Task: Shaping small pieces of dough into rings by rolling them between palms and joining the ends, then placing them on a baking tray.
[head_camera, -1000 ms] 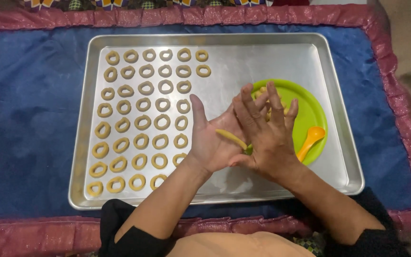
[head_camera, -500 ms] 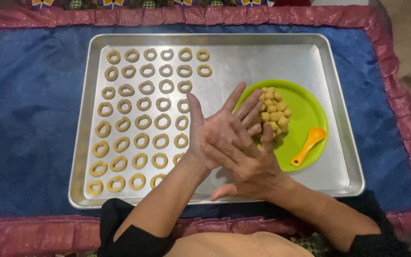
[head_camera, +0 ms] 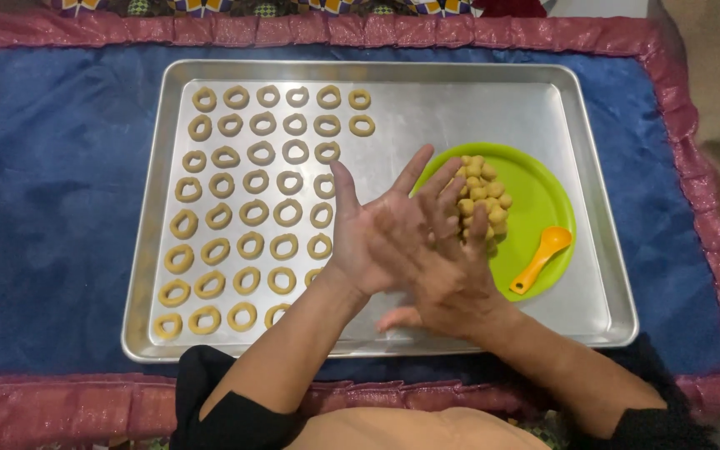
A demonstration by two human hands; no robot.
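Note:
My left hand (head_camera: 367, 237) is palm up over the silver baking tray (head_camera: 460, 100), fingers spread. My right hand (head_camera: 452, 287) lies flat across it, palm pressed to palm. The thin dough strip seen between them earlier is now hidden under the right hand. Just beyond my fingertips a green plate (head_camera: 539, 196) holds a heap of small dough balls (head_camera: 483, 192) and an orange spoon (head_camera: 541, 259). Rows of dough rings (head_camera: 252, 212) fill the tray's left half.
The tray rests on a blue cloth (head_camera: 52, 192) with a red padded border (head_camera: 60, 408). Bare metal shows along the tray's top right and right of the plate. My dark sleeves are at the bottom edge.
My right hand has slid back toward me across the left palm, uncovering the dough balls on the plate. The dough strip visible a second ago is now covered.

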